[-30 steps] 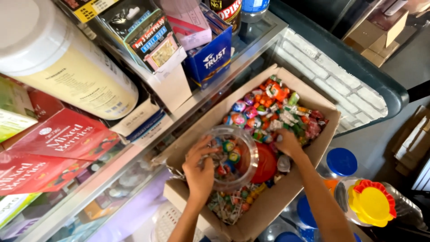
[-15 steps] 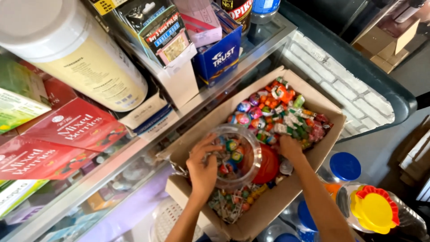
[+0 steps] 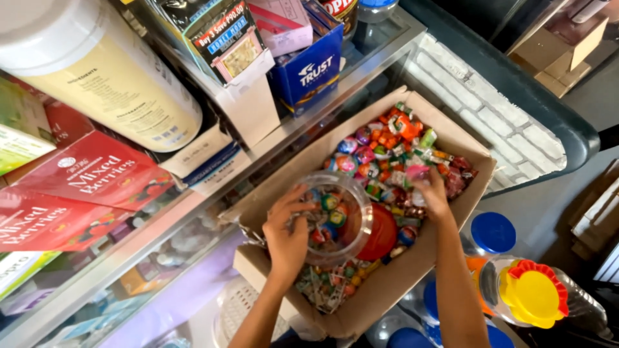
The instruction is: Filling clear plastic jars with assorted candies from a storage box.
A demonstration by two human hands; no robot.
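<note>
- Left hand [image 3: 288,237]: curled over the rim of the clear jar [image 3: 335,216], fingers reaching down into its mouth among the sweets already inside. Whether the fingertips pinch anything cannot be told; the jar wall and the hand itself hide them.
- Right hand [image 3: 431,193]: lowered onto the heap of wrapped candies [image 3: 393,154], fingers bunched together as if gathering a few pieces (what lies under the palm is hidden).
- Jar: sits tilted inside the cardboard box [image 3: 412,267], mouth toward the camera, resting on the loose candies, with a red lid [image 3: 380,233] just beside and partly behind it.
- Box: stands below a glass shelf edge [image 3: 213,193]; more candies fill its far corner, and lollipops [image 3: 325,287] lie at the near end.
- Surroundings: red cartons [image 3: 71,187], a large cream tub [image 3: 109,84] and a blue carton [image 3: 309,71] on the shelf; a bottle with a yellow cap [image 3: 535,296] and a blue lid [image 3: 493,232] to the right of the box.
- Judgement on handling: the jar looks only lightly steadied. A firm left grip on the rim, mouth kept tilted toward the heap, and small handfuls would limit spills back into the box.
</note>
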